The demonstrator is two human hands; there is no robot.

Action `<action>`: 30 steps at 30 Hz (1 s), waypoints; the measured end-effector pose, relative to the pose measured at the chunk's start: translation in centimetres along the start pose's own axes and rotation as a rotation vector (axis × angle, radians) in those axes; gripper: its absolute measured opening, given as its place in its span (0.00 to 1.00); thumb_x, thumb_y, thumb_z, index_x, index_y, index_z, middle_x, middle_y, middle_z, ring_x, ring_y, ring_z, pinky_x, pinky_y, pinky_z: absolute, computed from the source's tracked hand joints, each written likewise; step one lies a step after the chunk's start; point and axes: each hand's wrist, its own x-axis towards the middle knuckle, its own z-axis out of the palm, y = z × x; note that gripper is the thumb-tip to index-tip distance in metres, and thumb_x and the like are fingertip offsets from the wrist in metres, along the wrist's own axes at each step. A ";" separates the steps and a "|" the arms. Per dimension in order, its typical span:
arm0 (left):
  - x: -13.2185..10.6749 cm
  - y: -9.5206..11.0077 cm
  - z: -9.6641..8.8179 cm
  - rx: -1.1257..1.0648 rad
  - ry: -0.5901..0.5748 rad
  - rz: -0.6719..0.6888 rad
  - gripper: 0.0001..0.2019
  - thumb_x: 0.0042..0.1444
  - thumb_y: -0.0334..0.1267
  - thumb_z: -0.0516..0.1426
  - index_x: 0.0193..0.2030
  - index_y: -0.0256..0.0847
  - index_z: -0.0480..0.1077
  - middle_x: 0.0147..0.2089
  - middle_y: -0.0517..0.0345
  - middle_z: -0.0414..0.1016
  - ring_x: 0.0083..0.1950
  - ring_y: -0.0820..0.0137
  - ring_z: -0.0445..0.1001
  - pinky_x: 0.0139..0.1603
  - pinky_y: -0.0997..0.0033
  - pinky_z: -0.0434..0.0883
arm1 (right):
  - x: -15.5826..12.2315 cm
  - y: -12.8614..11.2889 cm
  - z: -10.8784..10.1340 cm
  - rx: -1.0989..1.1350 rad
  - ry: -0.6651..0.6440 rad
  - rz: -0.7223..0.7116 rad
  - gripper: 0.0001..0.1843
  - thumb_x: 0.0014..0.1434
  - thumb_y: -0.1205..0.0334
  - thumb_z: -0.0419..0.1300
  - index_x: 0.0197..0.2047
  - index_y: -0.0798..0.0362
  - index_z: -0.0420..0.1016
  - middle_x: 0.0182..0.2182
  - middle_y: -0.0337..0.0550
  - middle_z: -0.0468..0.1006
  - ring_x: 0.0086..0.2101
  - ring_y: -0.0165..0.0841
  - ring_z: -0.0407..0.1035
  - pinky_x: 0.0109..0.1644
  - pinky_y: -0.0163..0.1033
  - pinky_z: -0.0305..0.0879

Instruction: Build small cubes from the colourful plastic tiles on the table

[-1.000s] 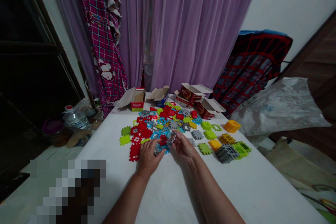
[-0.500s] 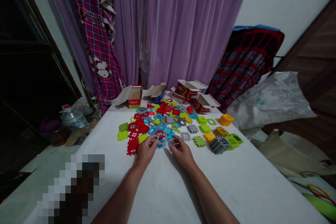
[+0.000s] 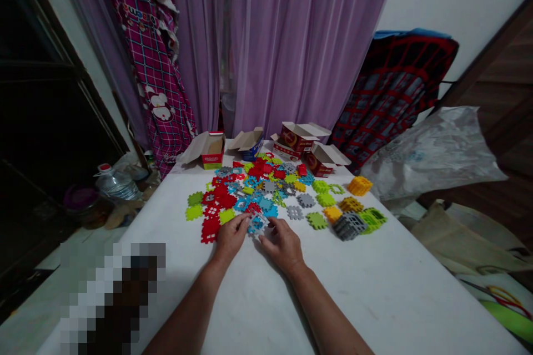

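Observation:
Many flat plastic interlocking tiles in red, blue, green, grey and yellow lie spread on a white table. My left hand and my right hand meet at the near edge of the spread, fingers pinched together on a small grey tile piece between them. A red tile lies just left of my left hand. Several assembled cubes sit to the right: a grey one, a green one and a yellow one.
Open cardboard boxes stand at the table's far edge, in front of purple curtains. A crumpled plastic bag lies right of the table. A water bottle stands on the floor at left. A pixelated patch covers the lower left.
Both hands drew back toward me to the near edge of the tile spread and came closer together on the grey piece. The camera view shifted slightly.

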 end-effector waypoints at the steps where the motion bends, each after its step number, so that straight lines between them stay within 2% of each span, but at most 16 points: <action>1: -0.1 0.1 0.0 0.006 -0.007 0.001 0.16 0.59 0.46 0.54 0.45 0.43 0.80 0.44 0.54 0.84 0.45 0.65 0.81 0.47 0.67 0.76 | -0.1 -0.1 0.1 -0.016 0.010 0.012 0.24 0.54 0.54 0.62 0.53 0.54 0.73 0.39 0.43 0.78 0.33 0.30 0.71 0.38 0.34 0.68; 6: -0.3 0.2 0.4 -0.035 -0.042 -0.045 0.18 0.56 0.46 0.57 0.50 0.42 0.77 0.41 0.54 0.84 0.40 0.68 0.81 0.42 0.69 0.76 | -0.3 -0.8 0.7 -0.091 0.145 0.183 0.23 0.53 0.50 0.61 0.50 0.52 0.73 0.35 0.40 0.78 0.29 0.30 0.70 0.34 0.34 0.65; 9: -0.4 0.3 0.7 -0.043 -0.051 -0.054 0.16 0.53 0.42 0.60 0.47 0.44 0.78 0.41 0.56 0.83 0.40 0.69 0.80 0.42 0.71 0.76 | -0.4 -0.9 1.0 -0.115 0.166 0.239 0.22 0.54 0.47 0.61 0.47 0.51 0.73 0.32 0.38 0.78 0.28 0.30 0.70 0.32 0.33 0.63; 12: -0.3 0.4 0.7 -0.014 -0.043 -0.041 0.13 0.52 0.40 0.60 0.44 0.45 0.79 0.40 0.57 0.83 0.36 0.71 0.78 0.40 0.71 0.75 | -0.4 -0.5 1.0 -0.074 0.098 0.184 0.15 0.56 0.50 0.60 0.42 0.50 0.74 0.30 0.37 0.79 0.26 0.29 0.70 0.32 0.33 0.63; 14: -0.1 0.4 0.5 -0.019 -0.032 -0.006 0.13 0.51 0.39 0.60 0.44 0.45 0.79 0.41 0.57 0.81 0.35 0.72 0.76 0.39 0.72 0.75 | -0.4 -0.3 0.9 -0.036 0.076 0.117 0.12 0.59 0.53 0.57 0.41 0.50 0.76 0.31 0.39 0.81 0.29 0.30 0.73 0.35 0.33 0.65; 18: 0.1 0.3 0.3 -0.100 -0.024 0.010 0.12 0.50 0.36 0.59 0.42 0.43 0.79 0.43 0.56 0.78 0.33 0.74 0.74 0.36 0.74 0.74 | -0.4 -0.3 0.6 0.024 0.050 -0.010 0.14 0.63 0.59 0.52 0.41 0.49 0.80 0.36 0.43 0.83 0.36 0.32 0.76 0.42 0.34 0.68; 21: 0.3 0.0 0.3 -0.193 -0.047 -0.037 0.11 0.50 0.36 0.59 0.40 0.41 0.78 0.43 0.55 0.77 0.32 0.75 0.74 0.36 0.74 0.73 | -0.4 -0.4 0.6 0.043 0.035 0.021 0.11 0.61 0.59 0.55 0.38 0.49 0.79 0.32 0.41 0.82 0.33 0.30 0.75 0.39 0.32 0.68; 23: 0.3 -0.1 0.2 -0.234 -0.059 -0.059 0.11 0.50 0.37 0.59 0.40 0.40 0.77 0.43 0.55 0.77 0.32 0.75 0.74 0.35 0.74 0.73 | -0.3 -0.4 0.6 0.045 0.027 0.062 0.10 0.59 0.58 0.58 0.41 0.50 0.78 0.32 0.39 0.81 0.29 0.28 0.73 0.36 0.31 0.68; 27: 0.2 -0.2 0.0 -0.256 -0.091 -0.104 0.13 0.51 0.41 0.59 0.42 0.39 0.77 0.39 0.55 0.78 0.31 0.75 0.74 0.31 0.76 0.72 | -0.4 -0.5 0.5 -0.007 0.001 0.052 0.22 0.57 0.56 0.61 0.54 0.51 0.74 0.39 0.41 0.81 0.29 0.28 0.72 0.37 0.32 0.69; 30: 0.3 -0.2 -0.1 -0.247 -0.127 -0.126 0.15 0.51 0.43 0.60 0.43 0.39 0.77 0.36 0.56 0.78 0.31 0.73 0.75 0.29 0.75 0.72 | -0.5 -0.9 0.3 -0.082 0.000 0.051 0.20 0.58 0.57 0.60 0.53 0.51 0.75 0.40 0.43 0.81 0.32 0.30 0.72 0.40 0.34 0.69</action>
